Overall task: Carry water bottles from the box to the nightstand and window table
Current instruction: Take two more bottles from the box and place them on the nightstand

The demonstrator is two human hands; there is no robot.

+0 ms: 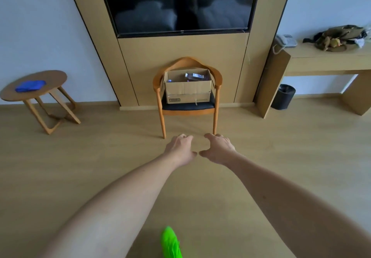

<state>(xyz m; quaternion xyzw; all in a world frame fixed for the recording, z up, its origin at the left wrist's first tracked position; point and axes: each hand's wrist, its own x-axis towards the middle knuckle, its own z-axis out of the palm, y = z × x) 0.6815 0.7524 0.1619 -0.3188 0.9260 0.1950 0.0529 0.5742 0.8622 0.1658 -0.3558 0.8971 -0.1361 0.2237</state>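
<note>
- Both bare arms are reaching forward over the wooden floor [261,137], toward the chair [187,105].
- The left hand [180,149] is hanging with fingers loosely curled downward, holding nothing.
- The right hand [217,149] is mirroring it — fingers loosely curled, nothing in its grasp — with the two thumbs lying near each other but apart.
- The box [187,89] is sitting open on the chair's dark seat, against the wood wall panel under the TV [180,5].
- A bottle [194,75] is lying on its side inside the box; a second cap is showing near the box's left wall, too small to tell more.
- A round side table [50,77] is standing well to the left, its tabletop carrying a blue cloth [30,85].
- At the right, a desk [325,57] is holding a phone [286,40] and a bag [341,37] — a dark bin [283,97] is standing beneath it.
- Something bright green [170,243] is showing at the bottom edge, between the forearms.
</note>
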